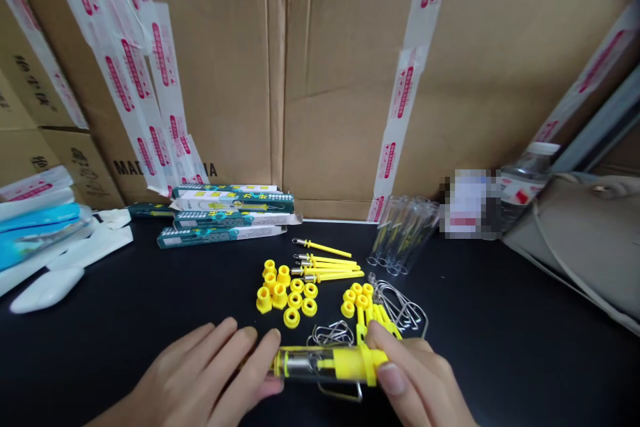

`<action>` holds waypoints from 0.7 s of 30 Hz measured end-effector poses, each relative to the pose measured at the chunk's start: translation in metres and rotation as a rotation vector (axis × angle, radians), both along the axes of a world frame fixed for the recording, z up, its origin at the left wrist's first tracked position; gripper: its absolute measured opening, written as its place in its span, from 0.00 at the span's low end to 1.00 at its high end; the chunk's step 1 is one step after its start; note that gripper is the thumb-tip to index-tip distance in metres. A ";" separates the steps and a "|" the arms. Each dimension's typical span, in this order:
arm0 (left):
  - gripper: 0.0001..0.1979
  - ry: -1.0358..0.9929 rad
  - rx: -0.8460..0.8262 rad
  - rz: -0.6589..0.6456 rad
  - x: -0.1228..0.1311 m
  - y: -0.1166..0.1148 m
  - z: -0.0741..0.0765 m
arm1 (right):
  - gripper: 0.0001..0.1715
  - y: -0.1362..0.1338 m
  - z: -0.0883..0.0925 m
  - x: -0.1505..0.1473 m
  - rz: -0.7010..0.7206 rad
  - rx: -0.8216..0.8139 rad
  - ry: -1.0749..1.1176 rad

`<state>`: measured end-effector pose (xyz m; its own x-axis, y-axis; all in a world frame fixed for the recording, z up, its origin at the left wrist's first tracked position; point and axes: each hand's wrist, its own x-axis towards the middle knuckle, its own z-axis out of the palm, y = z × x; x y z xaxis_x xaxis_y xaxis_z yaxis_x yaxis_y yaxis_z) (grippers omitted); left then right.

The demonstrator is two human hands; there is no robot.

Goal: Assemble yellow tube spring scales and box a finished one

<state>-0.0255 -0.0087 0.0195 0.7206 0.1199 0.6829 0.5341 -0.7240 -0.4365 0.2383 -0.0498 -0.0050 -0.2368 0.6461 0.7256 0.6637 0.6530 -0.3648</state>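
Both my hands hold one clear tube with yellow fittings (327, 365), lying level just above the black table (500, 333). My left hand (210, 377) pinches its left end between fingers and thumb. My right hand (417, 380) grips the yellow capped right end, with a wire clip hanging under it. Just beyond the tube lie loose wire clips (333, 332) and yellow pins (373, 317).
Yellow caps and rings (287, 293) cluster mid-table, with yellow rods (330, 267) behind them and more wire clips (400, 303) to the right. Clear tubes (403, 237) lie further back. Green boxes (230, 217) stack at the cardboard wall (320, 67). White and blue packs (40, 233) sit left, a bag (585, 240) right.
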 end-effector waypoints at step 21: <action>0.22 0.090 -0.631 -0.062 0.002 0.004 0.003 | 0.29 0.014 0.012 0.007 0.072 0.251 -0.354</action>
<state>-0.0234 -0.0045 0.0227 0.7906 0.4351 0.4310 0.4640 -0.8848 0.0421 0.2453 -0.0361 0.0069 -0.5371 0.4327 0.7241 0.6690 0.7414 0.0532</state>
